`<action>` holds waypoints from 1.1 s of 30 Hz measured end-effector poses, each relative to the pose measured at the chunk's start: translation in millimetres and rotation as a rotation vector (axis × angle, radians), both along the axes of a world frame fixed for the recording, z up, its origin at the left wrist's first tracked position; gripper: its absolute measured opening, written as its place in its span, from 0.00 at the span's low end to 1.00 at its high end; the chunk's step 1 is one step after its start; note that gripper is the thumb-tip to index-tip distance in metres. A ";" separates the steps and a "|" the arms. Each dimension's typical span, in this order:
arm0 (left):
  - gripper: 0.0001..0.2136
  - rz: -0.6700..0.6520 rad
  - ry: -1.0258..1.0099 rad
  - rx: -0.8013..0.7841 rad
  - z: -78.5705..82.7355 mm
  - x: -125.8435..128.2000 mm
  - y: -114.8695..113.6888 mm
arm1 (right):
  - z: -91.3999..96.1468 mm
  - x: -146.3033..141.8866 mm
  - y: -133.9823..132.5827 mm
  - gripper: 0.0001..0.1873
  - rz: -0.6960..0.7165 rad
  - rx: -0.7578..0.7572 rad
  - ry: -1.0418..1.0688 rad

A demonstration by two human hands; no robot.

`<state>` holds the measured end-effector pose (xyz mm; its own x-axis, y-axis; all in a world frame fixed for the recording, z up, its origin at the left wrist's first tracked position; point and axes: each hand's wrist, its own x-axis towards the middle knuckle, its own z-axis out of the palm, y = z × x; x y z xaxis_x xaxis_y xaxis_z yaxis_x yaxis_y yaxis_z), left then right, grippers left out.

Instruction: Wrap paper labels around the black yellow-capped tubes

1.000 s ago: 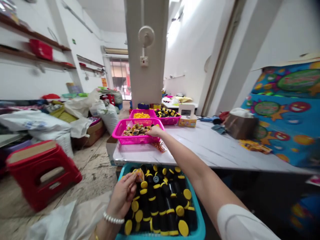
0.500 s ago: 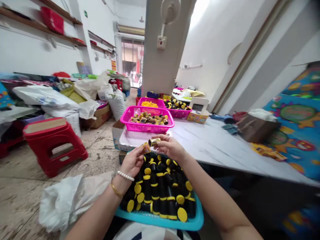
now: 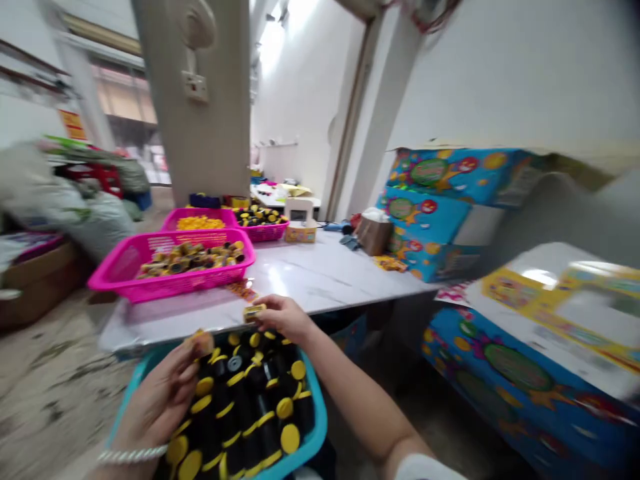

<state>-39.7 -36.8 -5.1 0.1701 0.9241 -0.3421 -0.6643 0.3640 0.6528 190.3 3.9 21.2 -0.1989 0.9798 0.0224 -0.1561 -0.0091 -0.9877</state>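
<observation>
Head view — small gold-and-dark cylinder [image 3: 254, 312] pinched in right hand [image 3: 286, 320].
Left hand [image 3: 167, 389] pinches blurred orange-yellow piece [image 3: 203, 343] — pink basket [image 3: 170, 285] at cylinder's ten o'clock.

A white table [image 3: 320, 273] carries three pink baskets [image 3: 165, 288] and a carton [image 3: 300, 235].

A bright light [image 3: 273, 43] burns out high beyond the far edge of the table [image 3: 320, 273], and the doorway [image 3: 130, 120] past its far left corner is washed pale. Glare whitens the tabletop near the middle of its front edge; deep shadow fills the space below. Off the left edge, sacks [image 3: 95, 207] smear. The left hand [image 3: 163, 393] is blurred, its small piece [image 3: 203, 343] perhaps a label. Wide-angle stretching pulls the blue carton [image 3: 500, 393] rightward.
</observation>
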 end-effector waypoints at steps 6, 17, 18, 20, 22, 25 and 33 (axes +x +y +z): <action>0.09 0.017 -0.016 0.051 2.8 7.3 -3.2 | -19.2 8.5 -3.3 0.20 0.061 0.019 0.031; 0.12 0.040 -0.033 0.066 -8.4 0.2 -17.8 | 57.7 -45.1 107.7 0.18 -0.130 0.273 -0.184; 0.12 0.058 -0.034 0.062 -7.0 -4.2 -21.9 | 57.0 -44.4 108.9 0.18 -0.173 0.297 -0.235; 0.12 0.099 -0.030 0.052 -5.6 -14.4 -31.8 | 44.4 -40.8 94.5 0.18 -0.222 0.343 -0.357; 0.12 0.130 -0.027 0.036 -7.2 -23.9 -42.5 | 23.0 -36.9 61.0 0.14 -0.216 0.386 -0.481; 0.12 0.142 -0.035 -0.007 -14.2 -31.0 -56.6 | -10.2 -32.5 -0.9 0.08 -0.154 0.442 -0.628; 0.15 0.128 0.039 0.022 -28.2 -21.4 -72.2 | -35.0 -20.5 -60.4 0.16 0.135 0.535 -1.363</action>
